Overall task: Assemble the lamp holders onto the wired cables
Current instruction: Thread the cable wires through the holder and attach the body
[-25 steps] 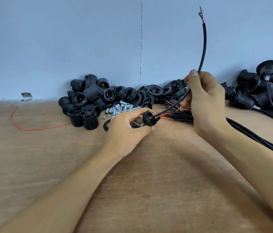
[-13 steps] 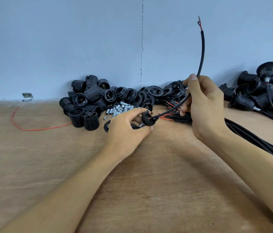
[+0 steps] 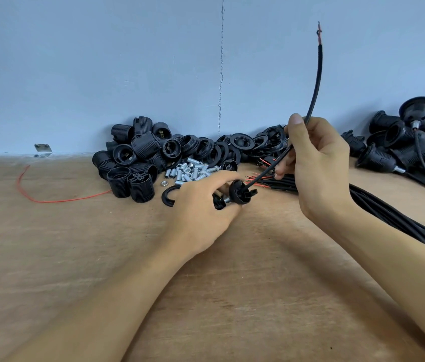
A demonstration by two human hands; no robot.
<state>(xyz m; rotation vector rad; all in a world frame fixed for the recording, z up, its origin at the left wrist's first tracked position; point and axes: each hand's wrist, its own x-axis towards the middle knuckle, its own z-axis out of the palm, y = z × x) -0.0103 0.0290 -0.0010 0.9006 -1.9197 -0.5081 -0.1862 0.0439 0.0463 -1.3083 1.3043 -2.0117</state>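
Head view: your left hand (image 3: 201, 212) sits just left of frame centre, fingers curled round a black lamp holder cap (image 3: 237, 195), thumb on top. A short metal tube shows against the cap's 8 o'clock side. Your right hand (image 3: 316, 163), at 2 o'clock from the left, pinches the black cable (image 3: 317, 82) between thumb and curled fingers. The cable's long axis rises from the cap toward 1 o'clock, passes through your right hand, then bends near upright. Its free end points to 12 o'clock against the wall, with reddish stripped wire showing at the tip. The lower end meets the cap's centre; how far it passes through cannot be told. On the wooden table (image 3: 258, 296), a pile of ribbed holder bodies (image 3: 138, 158) lies at 10 o'clock from your left hand. Small metal tubes (image 3: 190, 172) lie just beyond its knuckles, and black rings (image 3: 240, 147) are heaped along the wall. A cable bundle (image 3: 389, 212) runs under your right wrist toward 4 o'clock. Wired holders (image 3: 402, 142) lie at far right, and a loose red wire (image 3: 49, 199) at far left.
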